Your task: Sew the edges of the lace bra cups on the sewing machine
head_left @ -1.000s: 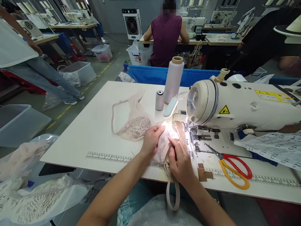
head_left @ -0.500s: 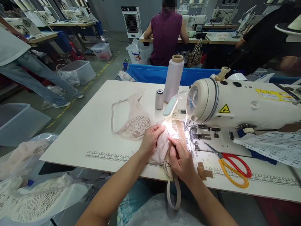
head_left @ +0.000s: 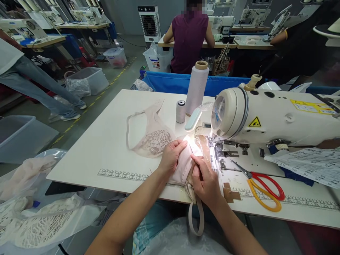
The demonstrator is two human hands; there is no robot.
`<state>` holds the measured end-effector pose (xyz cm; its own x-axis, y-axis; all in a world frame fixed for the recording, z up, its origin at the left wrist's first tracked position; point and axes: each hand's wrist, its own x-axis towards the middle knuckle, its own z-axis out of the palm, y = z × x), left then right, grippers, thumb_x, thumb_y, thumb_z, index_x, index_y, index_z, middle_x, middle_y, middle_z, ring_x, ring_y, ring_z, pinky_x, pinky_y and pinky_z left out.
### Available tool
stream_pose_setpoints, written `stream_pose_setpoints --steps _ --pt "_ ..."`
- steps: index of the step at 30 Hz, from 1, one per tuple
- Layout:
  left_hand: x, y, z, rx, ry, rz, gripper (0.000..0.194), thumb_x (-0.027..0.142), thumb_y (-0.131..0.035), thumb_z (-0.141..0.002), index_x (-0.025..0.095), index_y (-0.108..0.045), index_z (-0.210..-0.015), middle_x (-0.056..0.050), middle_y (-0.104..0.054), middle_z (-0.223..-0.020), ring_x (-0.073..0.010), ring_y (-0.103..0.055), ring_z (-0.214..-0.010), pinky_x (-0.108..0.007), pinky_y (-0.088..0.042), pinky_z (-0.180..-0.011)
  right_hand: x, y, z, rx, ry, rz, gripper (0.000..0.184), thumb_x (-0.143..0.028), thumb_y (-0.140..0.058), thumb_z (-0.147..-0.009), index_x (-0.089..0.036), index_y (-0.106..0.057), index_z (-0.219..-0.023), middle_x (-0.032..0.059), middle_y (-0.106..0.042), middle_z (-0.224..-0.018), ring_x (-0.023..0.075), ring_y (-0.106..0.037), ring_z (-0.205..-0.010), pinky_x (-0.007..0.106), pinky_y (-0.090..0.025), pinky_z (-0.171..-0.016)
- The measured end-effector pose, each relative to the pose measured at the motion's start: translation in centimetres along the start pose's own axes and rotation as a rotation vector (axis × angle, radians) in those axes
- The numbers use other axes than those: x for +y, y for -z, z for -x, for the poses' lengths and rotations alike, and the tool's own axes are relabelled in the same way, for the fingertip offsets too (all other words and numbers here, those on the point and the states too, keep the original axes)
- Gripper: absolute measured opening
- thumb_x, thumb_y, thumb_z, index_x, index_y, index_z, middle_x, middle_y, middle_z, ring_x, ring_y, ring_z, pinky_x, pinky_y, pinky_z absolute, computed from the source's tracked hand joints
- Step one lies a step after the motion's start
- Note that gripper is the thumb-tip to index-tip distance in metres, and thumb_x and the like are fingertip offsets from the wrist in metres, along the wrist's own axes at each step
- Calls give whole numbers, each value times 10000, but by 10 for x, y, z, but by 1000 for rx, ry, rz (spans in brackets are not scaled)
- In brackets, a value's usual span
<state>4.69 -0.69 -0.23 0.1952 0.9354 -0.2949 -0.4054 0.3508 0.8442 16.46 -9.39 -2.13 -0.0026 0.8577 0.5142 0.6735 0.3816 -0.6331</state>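
A pale pink bra piece (head_left: 182, 169) is stretched between my hands at the table's front, left of the sewing machine (head_left: 239, 113). My left hand (head_left: 171, 156) pinches its upper left edge. Thumb and fingers of my right hand (head_left: 204, 177) are closed on its right edge. From the piece a beige strap (head_left: 202, 216) loops down over the table edge. The machine's lamp lights the cloth brightly near the needle area, which the machine head partly hides. Beyond my left hand a lace bra part (head_left: 155, 140) lies flat on the white table (head_left: 106, 141).
Scissors (head_left: 261, 187) with red and yellow handles lie right of my right hand. A thread cone (head_left: 197, 88) and a small spool (head_left: 180, 111) stand behind the cloth. Lace pieces (head_left: 47, 221) fill a bin at lower left. A person in purple (head_left: 189, 39) sits ahead; another stands at left.
My hands keep nearly the same hold on the bra piece. The view has shifted very slightly. At far right, a person's arm has moved.
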Motion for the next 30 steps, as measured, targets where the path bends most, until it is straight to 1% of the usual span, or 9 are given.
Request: stream_pose_setpoints --steps 7,12,18,25,30 --pt "2 -1 2 -21 1 6 227 337 -747 -662 137 -641 -651 36 -583 -579 -75 -474 -539 -196 -395 -544 0 1 -2 -19 -7 -17 388 -119 -399 -899 -183 -530 -1259 120 -638 -1094 225 -609 -1062 400 -541 -886" --pt "3 -1 2 -14 6 0 239 344 -755 -642 140 -631 -632 38 -575 -573 -75 -469 -535 -197 -395 -540 0 1 -1 -4 -3 -7 395 -134 -391 -901 -191 -533 -1265 111 -649 -1076 226 -630 -1018 395 -551 -863" --pt "3 -1 1 -16 8 0 231 340 -754 -643 139 -640 -643 32 -586 -587 -76 -480 -544 -195 -402 -544 1 0 -1 -11 -9 -7 391 -132 -396 -901 -194 -530 -1263 111 -649 -1076 229 -625 -1034 396 -548 -867" --pt "3 -1 3 -37 23 38 227 318 -758 -651 128 -635 -658 26 -586 -613 -73 -486 -559 -189 -401 -549 1 1 -2 -16 4 -25 400 -121 -410 -889 -195 -529 -1264 101 -647 -1105 221 -625 -1041 371 -541 -873" --pt "3 0 2 -65 50 38 240 337 -760 -651 139 -627 -674 36 -574 -622 -81 -494 -565 -206 -406 -564 2 4 -5 -40 -2 -71 386 -120 -411 -891 -199 -528 -1251 88 -658 -1085 202 -641 -991 341 -542 -842"
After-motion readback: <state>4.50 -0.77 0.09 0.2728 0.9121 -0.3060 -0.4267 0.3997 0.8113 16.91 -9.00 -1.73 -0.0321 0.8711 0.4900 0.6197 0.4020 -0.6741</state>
